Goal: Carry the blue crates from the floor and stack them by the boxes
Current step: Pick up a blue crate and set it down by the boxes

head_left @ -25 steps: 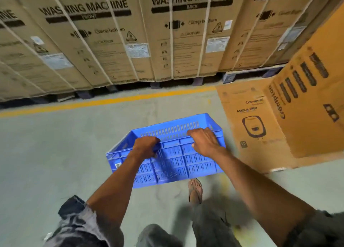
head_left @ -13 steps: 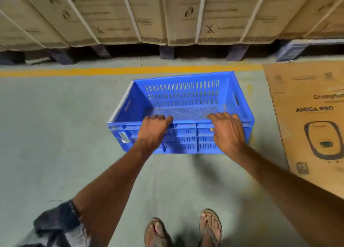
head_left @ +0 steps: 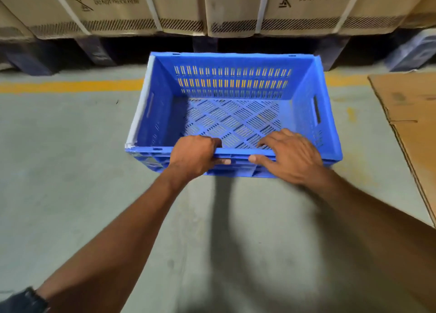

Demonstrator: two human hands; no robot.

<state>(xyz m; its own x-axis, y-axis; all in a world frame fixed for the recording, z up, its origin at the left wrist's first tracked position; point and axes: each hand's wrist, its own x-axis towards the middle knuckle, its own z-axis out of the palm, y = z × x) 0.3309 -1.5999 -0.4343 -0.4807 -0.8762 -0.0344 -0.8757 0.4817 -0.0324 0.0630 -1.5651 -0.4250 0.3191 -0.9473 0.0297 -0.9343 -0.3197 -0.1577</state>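
Note:
An empty blue slotted crate (head_left: 232, 86) sits level and low over the grey floor, its far wall close to the row of large cardboard boxes (head_left: 231, 8). I cannot tell whether it touches the floor. My left hand (head_left: 194, 155) is closed over the middle of its near rim. My right hand (head_left: 289, 155) grips the same rim further right, fingers curled inside and thumb on the outer face. A white strip runs along the crate's left rim.
The boxes stand on dark pallets (head_left: 94, 50) with gaps beneath. A yellow floor line (head_left: 70, 86) passes under the crate's far end. A flattened brown carton (head_left: 410, 128) lies on the floor to the right.
The crate has gone from tilted and carried to level, and has come lower and closer to the boxes, now over the yellow line. Both hands keep hold of the near rim.

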